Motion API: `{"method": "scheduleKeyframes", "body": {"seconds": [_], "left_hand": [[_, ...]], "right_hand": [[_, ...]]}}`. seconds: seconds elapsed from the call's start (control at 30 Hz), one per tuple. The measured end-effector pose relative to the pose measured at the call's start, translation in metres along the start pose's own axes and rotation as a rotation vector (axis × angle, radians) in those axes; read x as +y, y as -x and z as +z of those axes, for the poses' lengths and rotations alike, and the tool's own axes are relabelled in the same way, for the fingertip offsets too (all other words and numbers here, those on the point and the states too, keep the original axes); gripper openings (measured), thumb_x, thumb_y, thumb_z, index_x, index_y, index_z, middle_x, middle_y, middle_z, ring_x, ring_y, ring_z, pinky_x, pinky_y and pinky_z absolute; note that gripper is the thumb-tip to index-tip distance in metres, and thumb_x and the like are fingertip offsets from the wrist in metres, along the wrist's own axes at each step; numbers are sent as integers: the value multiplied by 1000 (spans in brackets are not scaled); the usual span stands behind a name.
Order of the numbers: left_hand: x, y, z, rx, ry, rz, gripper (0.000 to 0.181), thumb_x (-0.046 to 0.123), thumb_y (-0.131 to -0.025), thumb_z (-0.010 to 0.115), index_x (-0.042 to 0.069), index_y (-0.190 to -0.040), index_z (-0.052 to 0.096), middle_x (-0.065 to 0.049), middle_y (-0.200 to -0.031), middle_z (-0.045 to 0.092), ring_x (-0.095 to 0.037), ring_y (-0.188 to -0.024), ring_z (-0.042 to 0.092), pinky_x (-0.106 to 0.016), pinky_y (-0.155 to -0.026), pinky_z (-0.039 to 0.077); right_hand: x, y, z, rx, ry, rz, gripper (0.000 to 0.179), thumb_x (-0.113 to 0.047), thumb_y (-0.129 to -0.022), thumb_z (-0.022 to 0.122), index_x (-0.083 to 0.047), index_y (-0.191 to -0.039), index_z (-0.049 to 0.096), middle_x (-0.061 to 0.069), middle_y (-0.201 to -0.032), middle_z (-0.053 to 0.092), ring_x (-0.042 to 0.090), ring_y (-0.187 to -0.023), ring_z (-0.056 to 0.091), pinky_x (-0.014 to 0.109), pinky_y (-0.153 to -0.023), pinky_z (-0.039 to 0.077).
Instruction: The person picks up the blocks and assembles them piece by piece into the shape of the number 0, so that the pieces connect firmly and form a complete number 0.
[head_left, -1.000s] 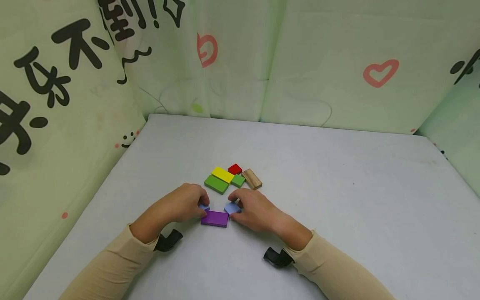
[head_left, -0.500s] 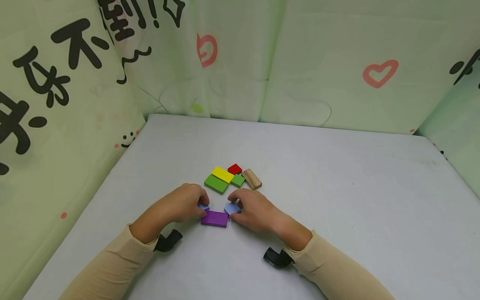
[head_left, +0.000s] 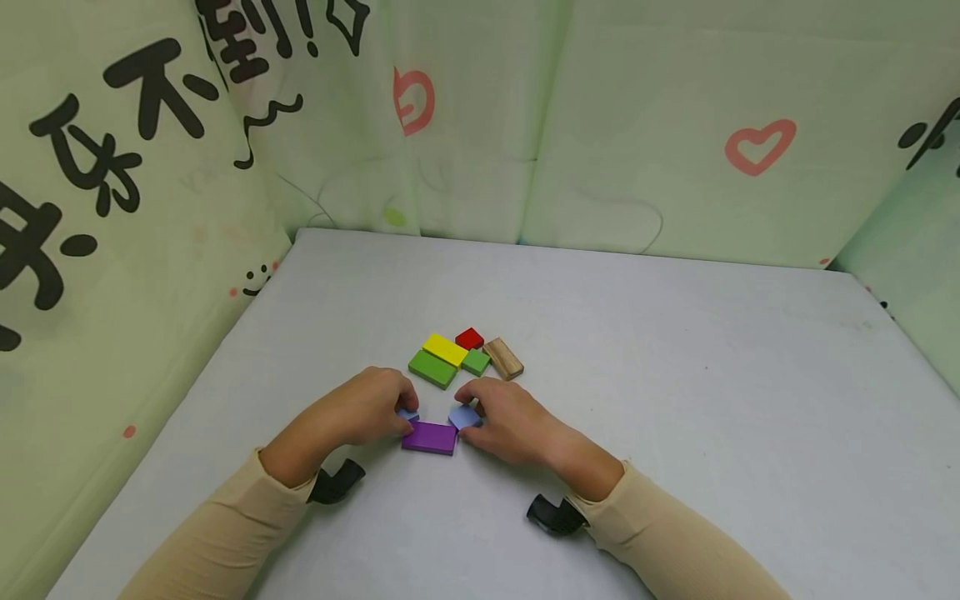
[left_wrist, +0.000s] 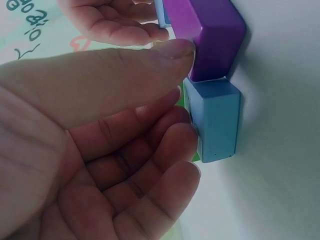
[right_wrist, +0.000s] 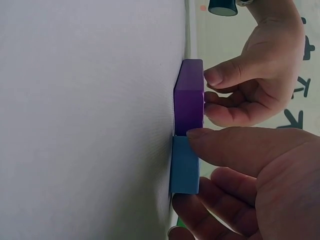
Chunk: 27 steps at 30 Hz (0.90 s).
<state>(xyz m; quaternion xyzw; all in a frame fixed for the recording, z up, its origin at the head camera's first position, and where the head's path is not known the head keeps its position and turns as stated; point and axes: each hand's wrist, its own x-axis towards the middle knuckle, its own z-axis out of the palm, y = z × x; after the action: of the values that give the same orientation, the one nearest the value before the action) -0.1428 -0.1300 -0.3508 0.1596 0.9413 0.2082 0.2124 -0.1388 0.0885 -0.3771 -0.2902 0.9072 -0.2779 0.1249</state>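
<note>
A purple rectangular block (head_left: 429, 437) lies flat on the table in the head view, between my two hands. Against its left end sits a light blue block (left_wrist: 217, 120), partly covered by my left hand (head_left: 367, 404). The left thumb rests at the seam with the purple block, and the curled fingers touch the blue block. At the purple block's other end, my right hand (head_left: 517, 421) pinches a second light blue block (right_wrist: 185, 165), which stands angled to the purple one. Its thumb lies on one edge and the fingers reach round the far side.
Just beyond the hands lies a cluster: a green block (head_left: 432, 368), a yellow block (head_left: 446, 350), a red block (head_left: 470, 338), a small green block (head_left: 476, 362) and a wooden block (head_left: 504, 358). A printed curtain (head_left: 630, 125) borders the white table (head_left: 675, 375).
</note>
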Motion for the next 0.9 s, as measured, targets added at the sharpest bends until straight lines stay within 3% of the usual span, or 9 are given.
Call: {"method": "scheduleKeyframes", "body": {"seconds": [0.67, 0.9], "left_hand": [[0, -2, 1, -4, 3, -5, 16, 8, -85, 80, 7, -100, 73, 1, -89, 64, -17, -84, 57, -34, -82, 53], [-1, -2, 0, -2, -1, -2, 15, 8, -85, 80, 6, -98, 73, 0, -89, 64, -18, -84, 57, -34, -82, 53]], "right_hand": [[3, 0, -3, -14, 1, -16, 44, -19, -90, 75, -3, -128, 61, 8, -118, 65, 21, -98, 62, 37, -87, 51], [5, -1, -9, 6, -20, 29, 47, -21, -90, 74, -4, -131, 60, 6, -123, 63, 21, -104, 61, 38, -90, 51]]}}
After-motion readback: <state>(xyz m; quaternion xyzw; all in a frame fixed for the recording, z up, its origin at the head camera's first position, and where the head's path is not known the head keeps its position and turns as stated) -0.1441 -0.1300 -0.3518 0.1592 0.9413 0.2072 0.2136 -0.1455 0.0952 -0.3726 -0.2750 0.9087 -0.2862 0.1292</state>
